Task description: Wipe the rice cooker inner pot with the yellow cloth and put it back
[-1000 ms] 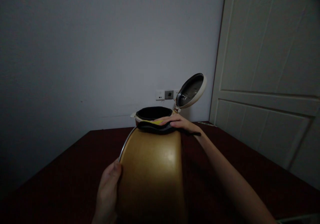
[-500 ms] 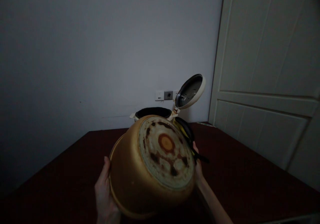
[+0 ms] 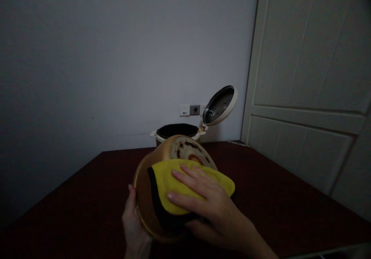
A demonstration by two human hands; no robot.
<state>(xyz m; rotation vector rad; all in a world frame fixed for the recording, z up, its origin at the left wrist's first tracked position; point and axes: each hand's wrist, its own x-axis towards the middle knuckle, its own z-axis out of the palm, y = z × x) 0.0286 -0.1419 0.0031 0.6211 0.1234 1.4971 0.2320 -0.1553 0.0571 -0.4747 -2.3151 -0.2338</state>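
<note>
I hold a gold-coloured inner pot (image 3: 144, 197) tipped on its side over the dark red table (image 3: 72, 209), its stained bottom facing away and up. My left hand (image 3: 134, 226) grips the pot's rim from the left. My right hand (image 3: 203, 199) lies with fingers spread flat on a yellow cloth with a black edge (image 3: 166, 185), pressing it against the pot's bottom and side. Behind the pot stands a rice cooker (image 3: 177, 131) with its round lid (image 3: 219, 105) swung up and open.
A pale wall rises behind the table, with a power socket (image 3: 190, 109) just above the cooker. A white panelled door (image 3: 313, 85) stands at the right. The room is dim.
A second ago my right hand held the cloth at the pot's far end. The pot then turned its stained bottom toward me, and now my right hand presses the cloth over that bottom.
</note>
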